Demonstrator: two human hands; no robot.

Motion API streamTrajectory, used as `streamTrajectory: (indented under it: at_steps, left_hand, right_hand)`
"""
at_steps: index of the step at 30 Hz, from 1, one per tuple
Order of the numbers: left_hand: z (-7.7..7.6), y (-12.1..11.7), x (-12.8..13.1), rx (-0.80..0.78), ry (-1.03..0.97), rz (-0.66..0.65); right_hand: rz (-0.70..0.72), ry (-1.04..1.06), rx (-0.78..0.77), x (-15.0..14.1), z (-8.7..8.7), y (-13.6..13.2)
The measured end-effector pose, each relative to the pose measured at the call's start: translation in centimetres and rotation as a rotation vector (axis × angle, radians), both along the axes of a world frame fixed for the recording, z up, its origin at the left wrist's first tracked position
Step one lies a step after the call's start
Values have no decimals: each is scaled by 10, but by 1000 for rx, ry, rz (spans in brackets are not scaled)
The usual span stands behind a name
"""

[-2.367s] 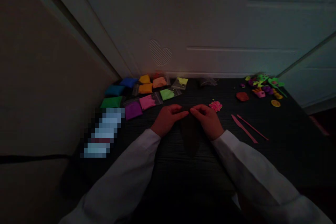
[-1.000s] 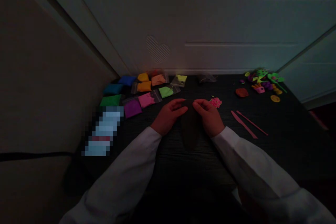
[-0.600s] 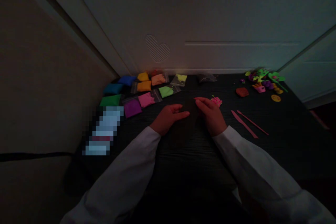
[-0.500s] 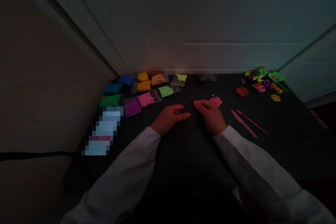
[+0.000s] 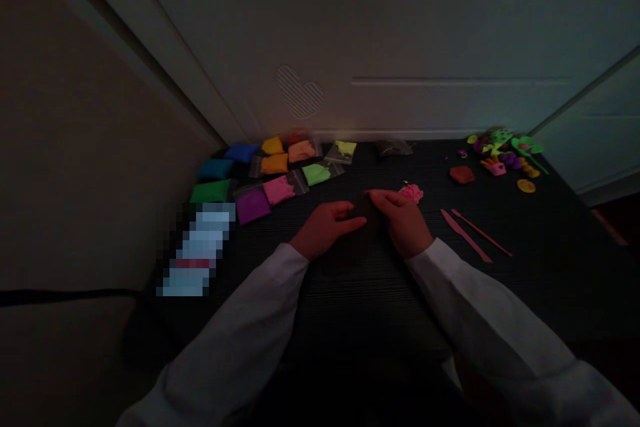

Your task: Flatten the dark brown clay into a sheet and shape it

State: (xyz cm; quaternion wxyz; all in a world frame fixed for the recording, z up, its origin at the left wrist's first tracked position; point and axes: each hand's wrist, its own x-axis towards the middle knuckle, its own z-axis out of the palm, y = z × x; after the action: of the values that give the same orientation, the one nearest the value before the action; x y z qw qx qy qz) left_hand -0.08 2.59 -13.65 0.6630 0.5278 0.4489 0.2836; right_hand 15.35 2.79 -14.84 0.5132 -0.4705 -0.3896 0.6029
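Observation:
Between my two hands is a dark brown piece (image 5: pixel 371 219), hard to make out against the black table (image 5: pixel 350 313) in the dim light. My left hand (image 5: pixel 323 228) is bent around its left side, thumb stretched along it and fingers curled behind. My right hand (image 5: pixel 400 219) pinches its upper right edge between thumb and forefinger. Just beyond my right hand sits a small crumbly pink lump (image 5: pixel 412 193) with green flecks, partly covered by the hand.
Bags of coloured clay (image 5: pixel 280 188) lie at the back left, near a blurred-out screen (image 5: pixel 200 250). A pink plastic knife (image 5: pixel 465 235) and a thin pink tool (image 5: pixel 483 233) lie to the right. Behind them are a reddish-brown lump (image 5: pixel 461 175) and small clay figures (image 5: pixel 500 147). A white door (image 5: pixel 425 47) borders the back.
My left hand has shifted slightly right, closer to my right hand. The dark brown piece shows a little higher between the fingers.

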Motion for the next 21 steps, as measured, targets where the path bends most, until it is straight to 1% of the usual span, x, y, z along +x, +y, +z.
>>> streamTrajectory:
  at_steps: [3, 7, 12, 15, 18, 21]
  left_hand:
    - [-1, 0, 0, 39, 34, -14]
    - [0, -1, 0, 50, 41, -18]
    - [0, -1, 0, 58, 41, -44]
    - [-1, -1, 1, 55, 26, -59]
    - [-1, -1, 1, 65, 42, -66]
    - [0, -1, 1, 85, 59, -61]
  right_hand:
    - [-3, 30, -24, 0, 0, 0]
    - [-5, 114, -54, -2, 3, -2]
    - [44, 245, -126, -3, 10, -4]
    - [93, 233, -128, -3, 10, -4]
    - [79, 205, -125, -3, 10, -5]
    - [69, 233, -133, -4, 10, -6]
